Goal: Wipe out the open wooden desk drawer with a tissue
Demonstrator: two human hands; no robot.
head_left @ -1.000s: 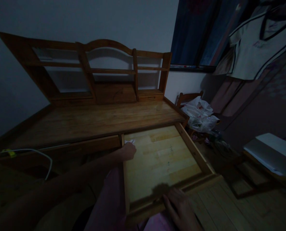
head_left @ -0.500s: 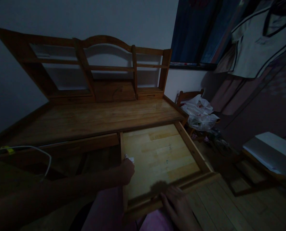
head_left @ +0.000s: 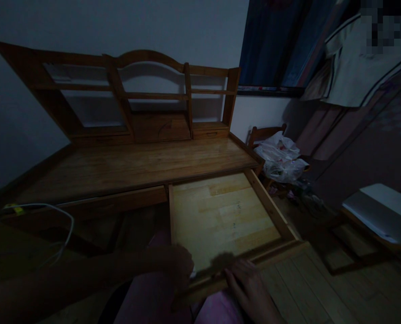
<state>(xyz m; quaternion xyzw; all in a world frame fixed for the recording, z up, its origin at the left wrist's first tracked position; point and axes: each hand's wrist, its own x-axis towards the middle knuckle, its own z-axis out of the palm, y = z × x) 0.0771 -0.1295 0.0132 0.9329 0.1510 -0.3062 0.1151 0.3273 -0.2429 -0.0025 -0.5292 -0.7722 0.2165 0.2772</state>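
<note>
A pulled-out wooden drawer (head_left: 274, 211) of the desk (head_left: 126, 166) lies open below me, its pale bottom bare. My left hand (head_left: 180, 266) is closed at the drawer's near left corner, pressing a small white cloth (head_left: 193, 272) of which only an edge shows. My right hand (head_left: 251, 288) rests with curled fingers on the drawer's front rail, gripping it.
A wooden hutch (head_left: 146, 99) with shelves stands at the back of the desk. A white cable (head_left: 52, 216) hangs at the left. A chair (head_left: 266, 132) holding plastic bags (head_left: 279, 157) stands to the right, and a white-topped surface (head_left: 379, 211) further right. Clothes (head_left: 358, 67) hang above.
My left hand has slid with the white cloth from the drawer's far left corner down along its left side to the near corner. My right hand stayed on the front rail.
</note>
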